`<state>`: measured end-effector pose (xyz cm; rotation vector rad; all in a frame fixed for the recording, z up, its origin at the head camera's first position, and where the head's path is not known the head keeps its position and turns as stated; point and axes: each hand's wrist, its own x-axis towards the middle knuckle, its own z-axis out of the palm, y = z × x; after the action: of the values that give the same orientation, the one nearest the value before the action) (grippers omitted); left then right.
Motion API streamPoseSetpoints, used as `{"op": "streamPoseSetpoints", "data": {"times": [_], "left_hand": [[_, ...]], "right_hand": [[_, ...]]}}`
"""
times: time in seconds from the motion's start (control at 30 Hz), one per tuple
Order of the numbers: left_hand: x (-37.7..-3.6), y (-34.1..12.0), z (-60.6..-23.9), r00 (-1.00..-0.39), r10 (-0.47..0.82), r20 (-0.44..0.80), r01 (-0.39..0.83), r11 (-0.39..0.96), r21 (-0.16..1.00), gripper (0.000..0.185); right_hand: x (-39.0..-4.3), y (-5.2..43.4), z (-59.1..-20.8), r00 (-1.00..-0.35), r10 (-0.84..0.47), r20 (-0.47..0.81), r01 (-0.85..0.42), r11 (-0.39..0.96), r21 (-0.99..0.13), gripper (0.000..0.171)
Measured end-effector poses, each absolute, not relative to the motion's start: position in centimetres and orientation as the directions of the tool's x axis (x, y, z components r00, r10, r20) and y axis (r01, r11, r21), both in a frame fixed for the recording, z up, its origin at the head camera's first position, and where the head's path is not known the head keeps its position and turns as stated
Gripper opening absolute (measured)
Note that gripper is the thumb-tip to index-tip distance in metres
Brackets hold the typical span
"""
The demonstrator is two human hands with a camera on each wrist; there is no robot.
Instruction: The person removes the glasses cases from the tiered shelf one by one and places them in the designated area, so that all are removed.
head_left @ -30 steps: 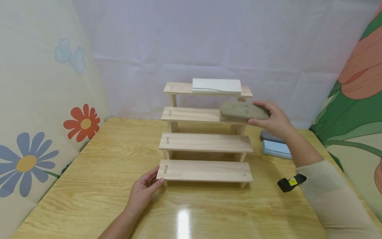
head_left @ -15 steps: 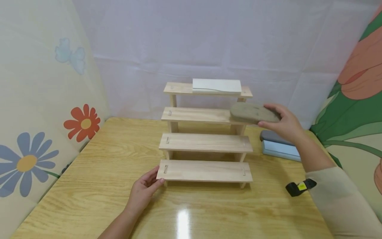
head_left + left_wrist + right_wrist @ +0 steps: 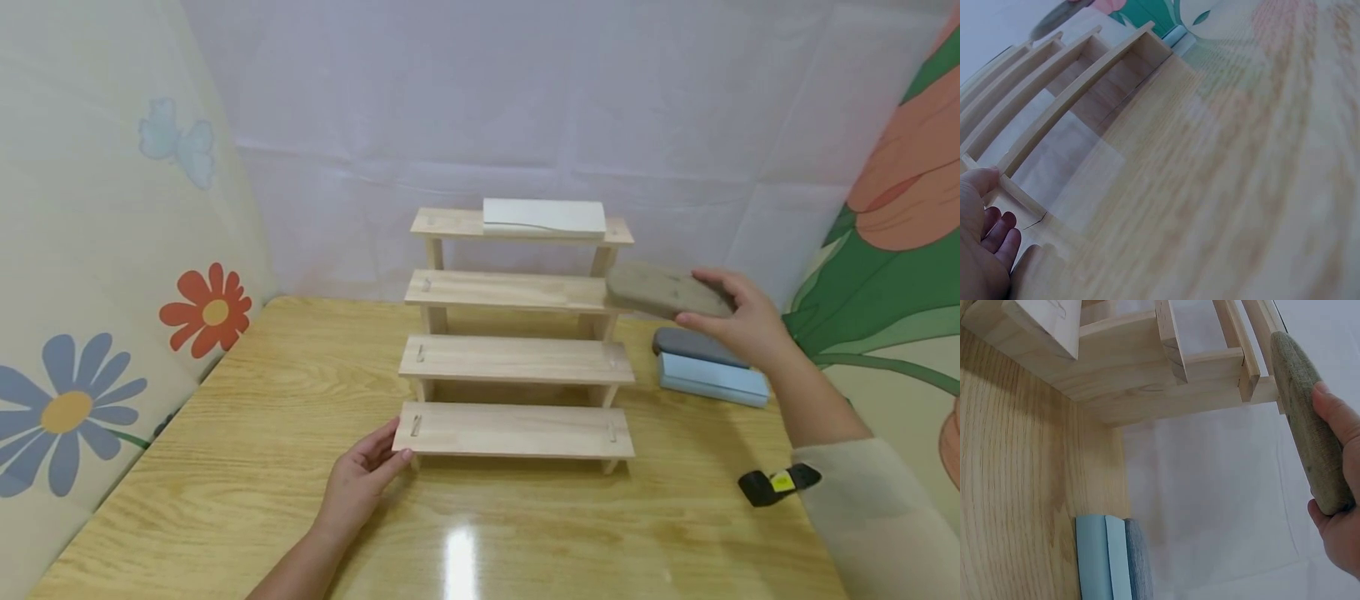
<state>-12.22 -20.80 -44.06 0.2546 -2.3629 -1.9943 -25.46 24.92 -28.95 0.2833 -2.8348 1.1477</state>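
Note:
My right hand [image 3: 738,321] grips one end of an olive-grey glasses case [image 3: 656,289], with the thumb on the near side and fingers on the far side. In the head view the case's free end overlaps the right end of the second-highest shelf of a stepped wooden display stand [image 3: 517,429]. The right wrist view shows the case [image 3: 1304,419] tilted beside the stand's upper shelves. My left hand [image 3: 363,479] holds the left end of the lowest shelf, thumb at its front corner. A white glasses case [image 3: 543,217] lies on the top shelf.
Right of the stand, a light blue glasses case [image 3: 712,380] lies on the wooden table [image 3: 225,467], with a dark grey case [image 3: 697,345] behind it. A black strap with a yellow label [image 3: 782,481] sticks out from the right sleeve. A white cloth [image 3: 525,100] hangs behind.
My right hand has moved to the right and slightly down with the olive-grey glasses case, away from over the second-highest shelf. More of the light blue case shows. The left hand stays put.

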Motion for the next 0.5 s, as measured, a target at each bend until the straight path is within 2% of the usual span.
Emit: {"op": "streamPoseSetpoints", "data": {"times": [0.5], "left_hand": [[-12.2, -20.8, -44.2, -0.986, -0.155, -0.067, -0.093, 0.168, 0.981, 0.055]], "right_hand": [[-24.9, 27.2, -29.8, -0.985, -0.105, 0.138, -0.172, 0.702, -0.692, 0.084]]}}
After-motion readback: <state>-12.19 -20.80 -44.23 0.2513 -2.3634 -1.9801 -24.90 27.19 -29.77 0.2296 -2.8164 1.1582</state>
